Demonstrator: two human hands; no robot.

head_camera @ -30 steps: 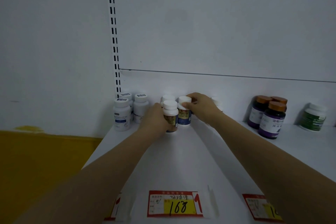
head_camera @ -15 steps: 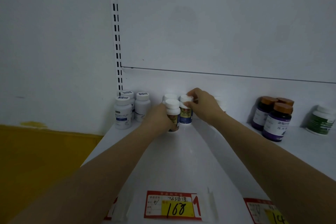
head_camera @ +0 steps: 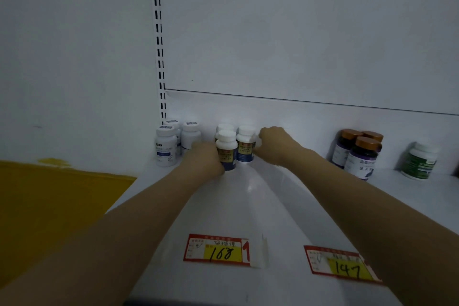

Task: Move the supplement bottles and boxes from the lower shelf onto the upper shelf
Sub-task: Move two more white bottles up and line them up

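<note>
Briefly, hands first: our left hand (head_camera: 206, 159) is wrapped round the lower body of the front bottle (head_camera: 226, 149), fingers curled on its left side, grasping it while it stands upright on the white shelf (head_camera: 248, 208). Our right hand (head_camera: 275, 144) has its fingers curled and lies against the right side of the second bottle (head_camera: 246, 145); we cannot tell whether it grips that bottle or only touches it. Both bottles stand near the back panel, touching or nearly so, with a third bottle (head_camera: 224, 128) just behind the front one, only its white cap showing. Count of this kind: three, white caps, blue and yellow labels. To the left, near the slotted upright, three white bottles with barcoded caps (head_camera: 166, 145), bunched close. Well to the right, three purple bottles with brown caps (head_camera: 360, 158), also bunched, and beyond them one green-labelled bottle (head_camera: 419, 162). On the shelf's front edge, two price tags: one reading 168 (head_camera: 216, 249), one reading 147 (head_camera: 344, 266).
</note>
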